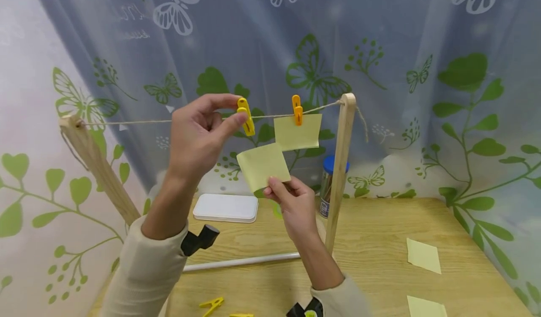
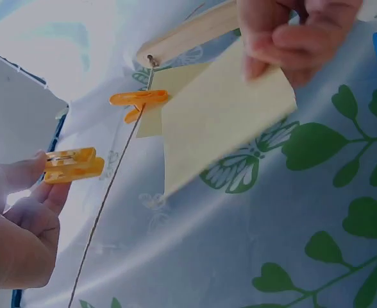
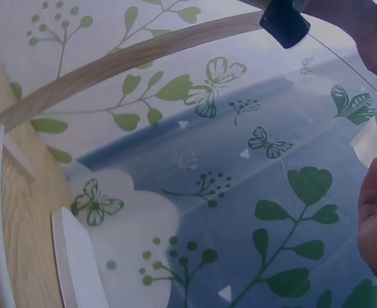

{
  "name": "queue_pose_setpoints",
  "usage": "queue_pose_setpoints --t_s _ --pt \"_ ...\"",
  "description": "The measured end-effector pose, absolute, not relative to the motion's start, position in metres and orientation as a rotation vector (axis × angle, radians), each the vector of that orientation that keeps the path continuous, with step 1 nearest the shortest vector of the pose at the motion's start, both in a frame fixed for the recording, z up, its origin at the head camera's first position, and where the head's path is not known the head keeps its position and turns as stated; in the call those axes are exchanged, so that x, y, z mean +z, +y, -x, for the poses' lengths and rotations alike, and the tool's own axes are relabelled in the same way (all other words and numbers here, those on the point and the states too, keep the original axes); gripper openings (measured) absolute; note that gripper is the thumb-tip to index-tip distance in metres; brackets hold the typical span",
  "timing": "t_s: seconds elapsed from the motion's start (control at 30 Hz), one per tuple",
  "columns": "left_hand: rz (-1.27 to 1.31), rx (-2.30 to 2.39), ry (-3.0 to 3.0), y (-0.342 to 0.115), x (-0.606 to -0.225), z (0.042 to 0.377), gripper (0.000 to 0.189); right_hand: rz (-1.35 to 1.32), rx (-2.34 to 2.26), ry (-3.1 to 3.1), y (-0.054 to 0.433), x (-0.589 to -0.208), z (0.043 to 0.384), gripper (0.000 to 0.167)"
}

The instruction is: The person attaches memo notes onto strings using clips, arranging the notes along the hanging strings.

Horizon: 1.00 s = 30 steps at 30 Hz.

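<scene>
My left hand (image 1: 195,136) pinches a yellow clothespin (image 1: 246,116) between thumb and index finger, close to the string (image 1: 139,122) in the head view. In the left wrist view the same clothespin (image 2: 73,165) shows beside the line, apart from it. Below, my right hand (image 1: 296,206) holds a pale yellow sticky note (image 1: 263,166) by its lower right corner, tilted under the string. Another note (image 1: 299,136) hangs from the string to the right, clipped by an orange clothespin (image 1: 297,110). The held note's top corner overlaps it in the head view.
Wooden posts (image 1: 341,166) carry the string at both ends. On the table (image 1: 380,232) lie a white flat case (image 1: 226,207), a white rod (image 1: 245,261), a yellow clothespin (image 1: 212,305) and a loose note (image 1: 424,256). A blue-capped jar (image 1: 327,190) stands behind the right post.
</scene>
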<state>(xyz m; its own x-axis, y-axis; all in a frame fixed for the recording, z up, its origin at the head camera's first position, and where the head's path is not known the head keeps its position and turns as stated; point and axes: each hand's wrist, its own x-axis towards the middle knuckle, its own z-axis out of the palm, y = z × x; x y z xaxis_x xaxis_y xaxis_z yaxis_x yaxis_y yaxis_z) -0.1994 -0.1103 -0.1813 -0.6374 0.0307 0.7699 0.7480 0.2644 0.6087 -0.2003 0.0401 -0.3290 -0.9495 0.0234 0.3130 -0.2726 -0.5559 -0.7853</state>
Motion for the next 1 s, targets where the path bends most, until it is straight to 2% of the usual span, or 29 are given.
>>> queue_pose_setpoints --t_s 0.33,1.0 --pt "0.659 -1.576 -1.783 -0.102 -0.178 0.209 0.019 -0.369 2.712 -1.247 0.014 -0.321 0.213 0.03" --pt "0.587 -1.6 -1.865 -0.107 -0.178 0.215 0.015 -0.288 2.743 -1.196 0.005 -0.31 0.221 0.022"
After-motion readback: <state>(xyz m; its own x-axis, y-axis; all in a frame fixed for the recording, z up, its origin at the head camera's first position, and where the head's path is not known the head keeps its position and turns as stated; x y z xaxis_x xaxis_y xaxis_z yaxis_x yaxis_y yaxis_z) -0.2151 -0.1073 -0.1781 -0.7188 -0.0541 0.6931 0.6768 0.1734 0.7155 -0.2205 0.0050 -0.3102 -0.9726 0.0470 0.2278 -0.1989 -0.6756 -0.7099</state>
